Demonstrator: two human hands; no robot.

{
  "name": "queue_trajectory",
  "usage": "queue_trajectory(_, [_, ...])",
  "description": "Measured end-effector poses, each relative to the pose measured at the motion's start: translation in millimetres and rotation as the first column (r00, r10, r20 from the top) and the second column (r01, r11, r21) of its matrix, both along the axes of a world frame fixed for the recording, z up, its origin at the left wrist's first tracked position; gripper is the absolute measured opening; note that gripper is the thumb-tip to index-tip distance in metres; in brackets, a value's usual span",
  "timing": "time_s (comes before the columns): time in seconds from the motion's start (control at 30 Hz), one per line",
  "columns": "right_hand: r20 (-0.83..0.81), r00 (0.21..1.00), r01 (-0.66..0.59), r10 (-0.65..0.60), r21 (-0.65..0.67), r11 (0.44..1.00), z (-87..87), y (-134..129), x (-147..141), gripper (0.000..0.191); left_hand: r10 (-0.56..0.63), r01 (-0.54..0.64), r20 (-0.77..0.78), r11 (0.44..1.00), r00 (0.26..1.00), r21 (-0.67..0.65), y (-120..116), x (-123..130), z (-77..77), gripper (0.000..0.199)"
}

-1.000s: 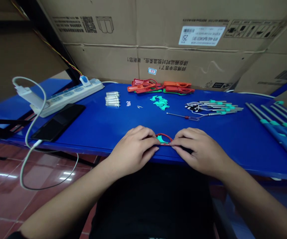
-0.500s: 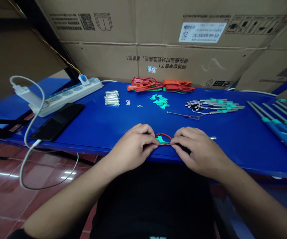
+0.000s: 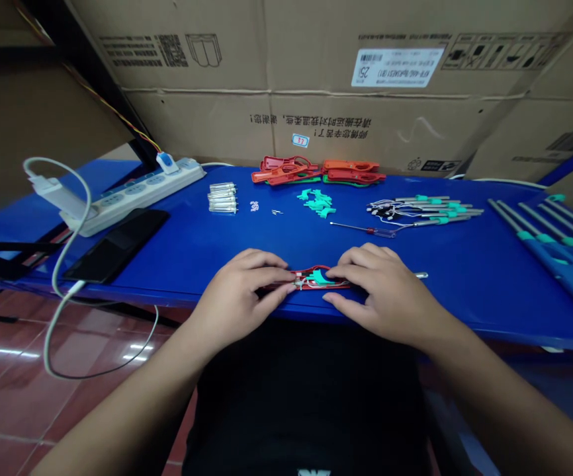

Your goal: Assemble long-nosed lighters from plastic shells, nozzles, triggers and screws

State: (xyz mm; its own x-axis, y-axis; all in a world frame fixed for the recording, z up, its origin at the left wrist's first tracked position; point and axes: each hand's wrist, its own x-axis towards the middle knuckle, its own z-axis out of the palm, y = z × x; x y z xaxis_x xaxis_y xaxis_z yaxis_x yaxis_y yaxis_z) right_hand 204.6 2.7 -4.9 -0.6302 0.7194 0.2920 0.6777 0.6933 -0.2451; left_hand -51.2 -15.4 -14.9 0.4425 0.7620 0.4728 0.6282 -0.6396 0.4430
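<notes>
A red plastic shell [image 3: 311, 271] lies near the table's front edge, its inside facing up, with thin white wires and a teal piece [image 3: 319, 277] in it. My left hand [image 3: 247, 291] grips the shell's left part between thumb and fingers. At its right part, my right hand [image 3: 378, 287] has its fingertips on the shell beside the teal piece, the thumb apart below. A metal tip [image 3: 421, 275] shows to the right, partly behind my right hand.
Red and orange shells [image 3: 351, 173], teal pieces [image 3: 316, 201], silver parts [image 3: 222, 198], a screwdriver [image 3: 378, 231] and wired metal rods [image 3: 445, 208] lie farther back. A phone [image 3: 118, 244] and power strip [image 3: 137, 192] are left; blue-handled tools [image 3: 559, 258] are right.
My left hand has slid left along the shell, uncovering wires and more of its inside. My right hand has shifted slightly left, its thumb now apart from its fingers.
</notes>
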Motion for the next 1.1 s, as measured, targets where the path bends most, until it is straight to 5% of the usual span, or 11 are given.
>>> queue_trajectory(0.43, [0.088, 0.996, 0.016, -0.022, 0.075, 0.997, -5.2, -5, -21, 0.023, -0.049, 0.058, 0.091, 0.994, 0.995, -0.093, 5, -1, -4.4, 0.013])
queue_trajectory(1.1, [0.119, 0.993, -0.014, 0.001, 0.102, 0.995, -3.0, -1, -26, 0.023, -0.049, 0.053, 0.107, 0.998, 0.993, -0.034, 8, -1, -11.5, 0.011])
